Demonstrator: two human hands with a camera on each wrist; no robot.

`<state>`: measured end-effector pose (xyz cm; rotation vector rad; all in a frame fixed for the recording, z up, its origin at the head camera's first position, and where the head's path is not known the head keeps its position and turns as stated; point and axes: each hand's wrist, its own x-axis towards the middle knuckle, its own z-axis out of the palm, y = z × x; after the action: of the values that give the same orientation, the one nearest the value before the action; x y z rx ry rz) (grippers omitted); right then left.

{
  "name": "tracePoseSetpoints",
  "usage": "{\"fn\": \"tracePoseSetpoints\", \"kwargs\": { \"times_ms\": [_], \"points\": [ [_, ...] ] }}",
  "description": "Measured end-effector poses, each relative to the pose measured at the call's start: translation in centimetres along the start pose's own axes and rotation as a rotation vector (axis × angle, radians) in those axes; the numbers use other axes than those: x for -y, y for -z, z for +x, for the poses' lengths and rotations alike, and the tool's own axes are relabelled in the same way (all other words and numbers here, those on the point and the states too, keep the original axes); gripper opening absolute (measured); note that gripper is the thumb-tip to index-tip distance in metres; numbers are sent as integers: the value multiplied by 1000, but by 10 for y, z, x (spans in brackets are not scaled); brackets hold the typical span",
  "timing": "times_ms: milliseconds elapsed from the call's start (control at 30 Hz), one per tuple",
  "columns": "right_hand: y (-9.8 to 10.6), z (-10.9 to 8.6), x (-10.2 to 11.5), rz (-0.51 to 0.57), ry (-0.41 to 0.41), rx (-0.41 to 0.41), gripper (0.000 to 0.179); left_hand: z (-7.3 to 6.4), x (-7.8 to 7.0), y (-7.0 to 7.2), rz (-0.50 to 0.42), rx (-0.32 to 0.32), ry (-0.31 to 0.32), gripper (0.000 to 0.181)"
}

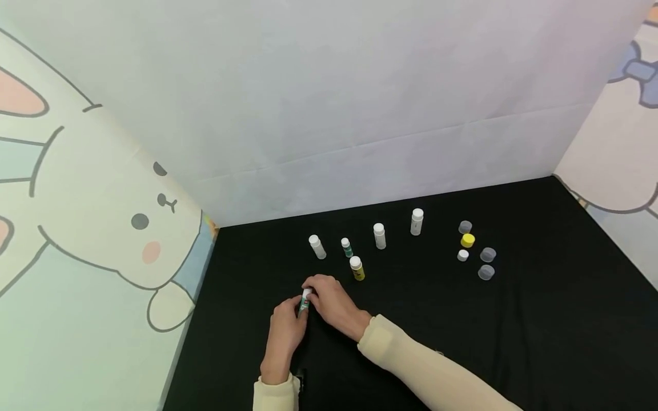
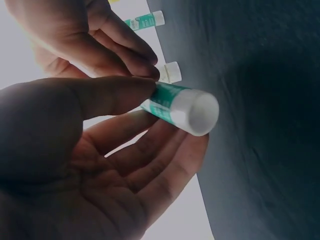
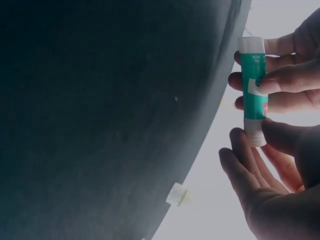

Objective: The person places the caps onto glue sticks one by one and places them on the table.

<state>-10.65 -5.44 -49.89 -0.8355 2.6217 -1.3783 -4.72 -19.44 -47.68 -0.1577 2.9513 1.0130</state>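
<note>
Near the front of the black table, both hands meet on a green glue stick (image 1: 304, 303) with white ends. My left hand (image 1: 285, 331) grips its green body between thumb and fingers, as the right wrist view shows, one white end (image 3: 251, 45) pointing away. The right hand (image 1: 335, 301) pinches the other, ridged white end (image 3: 254, 134) with thumb and index finger. Closest to the hands stands a yellow bottle (image 1: 358, 270) with a white cap. Behind it are a small green glue stick (image 1: 347, 249) and a white tube (image 1: 318, 248).
Two more white tubes (image 1: 380, 237) (image 1: 417, 222) stand farther back on the black tablecloth (image 1: 411, 308). To the right lie a yellow cap (image 1: 468, 240), a white cap (image 1: 463, 255) and three clear cups (image 1: 488, 254). A pale wall (image 1: 360, 165) borders the table's back.
</note>
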Motion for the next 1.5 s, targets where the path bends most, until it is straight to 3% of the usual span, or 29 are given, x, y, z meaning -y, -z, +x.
{"fn": "tracePoseSetpoints", "kwargs": {
  "times_ms": [433, 767, 1167, 1500],
  "points": [
    [-19, 11, 5, -55, -14, 91, 18, 0, 14, 2, 13, 15, 44, 11],
    [-28, 17, 11, -91, -10, 137, 21, 0, 14, 5, 21, -5, 105, 16],
    [-30, 23, 11, -153, 26, 159, 23, 0, 16, 1, 89, -79, 94, 10],
    [-33, 25, 8, -161, 26, 176, 17, 5, 17, -1, 145, -66, 88, 8]
  ]
}}
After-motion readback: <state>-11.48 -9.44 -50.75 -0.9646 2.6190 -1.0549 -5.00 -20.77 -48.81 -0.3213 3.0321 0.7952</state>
